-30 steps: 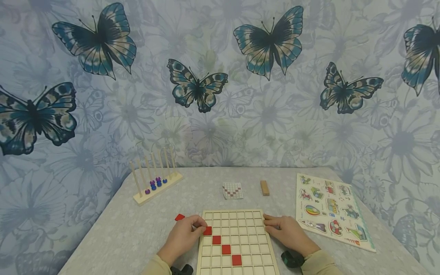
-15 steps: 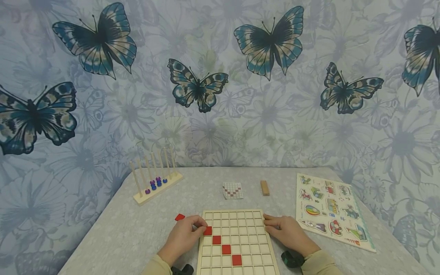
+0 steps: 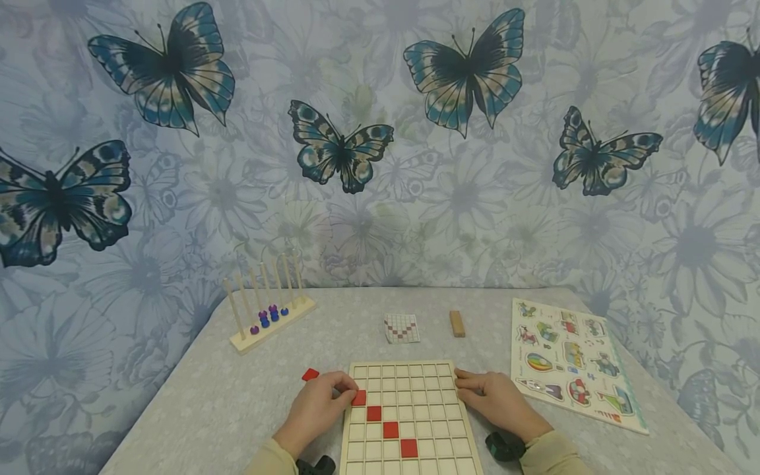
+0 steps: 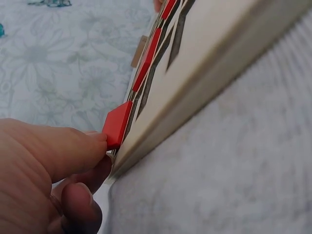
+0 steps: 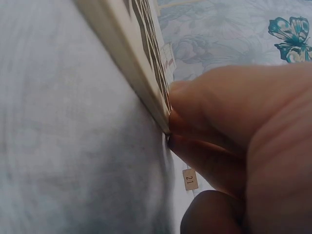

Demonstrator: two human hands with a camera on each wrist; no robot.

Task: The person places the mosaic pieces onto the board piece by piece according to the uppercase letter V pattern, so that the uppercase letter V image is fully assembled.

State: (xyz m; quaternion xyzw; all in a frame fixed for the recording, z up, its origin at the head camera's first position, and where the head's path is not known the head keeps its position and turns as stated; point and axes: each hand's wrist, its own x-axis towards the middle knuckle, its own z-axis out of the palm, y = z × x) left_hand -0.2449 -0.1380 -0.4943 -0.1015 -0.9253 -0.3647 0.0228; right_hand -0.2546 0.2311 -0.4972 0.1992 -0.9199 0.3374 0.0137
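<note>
On the far side, butterfly-printed wall covering (image 3: 237, 211); before it, grey table (image 3: 196, 422) with grid board (image 3: 420, 398) at near centre. To the right, picture puzzle board (image 3: 594, 379); at far left, peg rack (image 3: 297, 315) with small beads. At the grid board's left edge, left hand (image 3: 317, 406), thumb and finger together, clamped on held red tile (image 4: 117, 126); at the right edge, right hand (image 3: 493, 399), thumb and fingers gripping the rim. At far centre, pattern card (image 3: 401, 328); right of it, wooden block (image 3: 456, 324). Smallest: three seated red tiles (image 3: 390, 429) on a diagonal toward near right; loose red tile (image 3: 310, 375) just beyond the left hand. Governing relation, as judged: held red tile directly right of the left fingertips, at the left-most column, tilted against its cell, no evident long axis; left hand nearer, right hand across the board. Cut off: grid board's near end. Hidden: gripped tile corner, underside of the right-hand hold. Hard to make out: depth of tile seating.
</note>
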